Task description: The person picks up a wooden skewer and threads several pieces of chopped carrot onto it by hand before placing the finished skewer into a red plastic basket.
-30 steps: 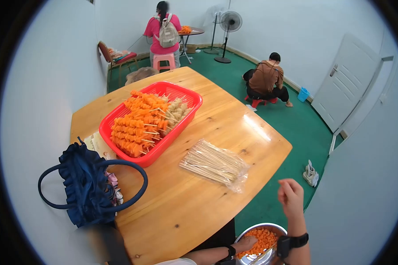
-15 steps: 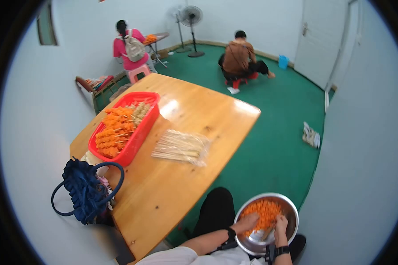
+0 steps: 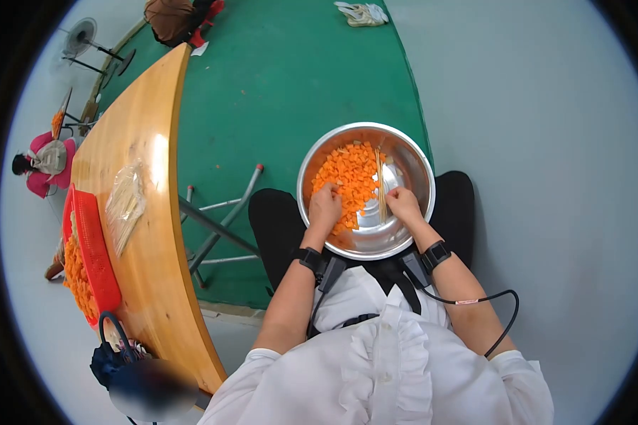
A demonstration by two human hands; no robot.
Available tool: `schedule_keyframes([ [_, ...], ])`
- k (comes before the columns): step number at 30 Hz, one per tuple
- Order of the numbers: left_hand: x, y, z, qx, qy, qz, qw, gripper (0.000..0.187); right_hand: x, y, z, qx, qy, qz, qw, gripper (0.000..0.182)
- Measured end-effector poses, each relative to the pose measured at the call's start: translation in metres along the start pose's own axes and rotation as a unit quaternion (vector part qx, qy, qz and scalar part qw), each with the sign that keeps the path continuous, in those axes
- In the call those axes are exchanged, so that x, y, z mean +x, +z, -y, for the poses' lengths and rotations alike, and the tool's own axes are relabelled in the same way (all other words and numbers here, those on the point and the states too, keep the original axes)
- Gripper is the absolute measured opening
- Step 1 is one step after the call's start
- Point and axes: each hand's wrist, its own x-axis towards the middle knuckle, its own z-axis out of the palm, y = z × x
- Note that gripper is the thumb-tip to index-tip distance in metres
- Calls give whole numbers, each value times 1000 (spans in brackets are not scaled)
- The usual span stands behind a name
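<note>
A round steel bowl (image 3: pixel 422 159) sits between my knees, with a heap of diced orange pieces (image 3: pixel 347 170), which look like carrot, on its left side. Several thin wooden skewers (image 3: pixel 381 177) lie lengthwise in the bowl, to the right of the heap. My left hand (image 3: pixel 325 207) is at the heap's near left edge, its fingers curled down at the pieces; what is between the fingertips is hidden. Beside the skewers my right hand (image 3: pixel 404 205) has thumb and fingers pinched together, and I cannot make out what they hold.
To the left stands a wooden table (image 3: pixel 152 248) bearing a bag of skewers (image 3: pixel 126 202), a red basket (image 3: pixel 96 241) of loaded orange skewers, and a navy handbag (image 3: pixel 110 358). Metal table legs (image 3: pixel 223 230) are near my left knee. Two other people are farther off.
The view has swung down and turned, so the bowl is now near the middle and the table at the left. My left hand has drawn back from over the heap to its near edge.
</note>
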Motion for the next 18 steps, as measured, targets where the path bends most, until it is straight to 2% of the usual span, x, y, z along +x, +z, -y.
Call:
schedule_keyframes([
  [7, -9, -5, -8, 3, -25, 43, 999, 15, -21, -10, 30, -252, -21, 60, 966, 32],
  [10, -9, -7, -9, -15, -15, 72, 997, 17, -15, -13, 45, -295, -21, 95, 951, 32],
  [13, -6, 1, 2, -36, 3, 61, 997, 17, 2, -12, 44, -321, -37, 130, 937, 29],
  [18, -6, -10, -17, -149, -127, 56, 979, 18, 10, -13, 34, -269, 0, 158, 950, 28],
])
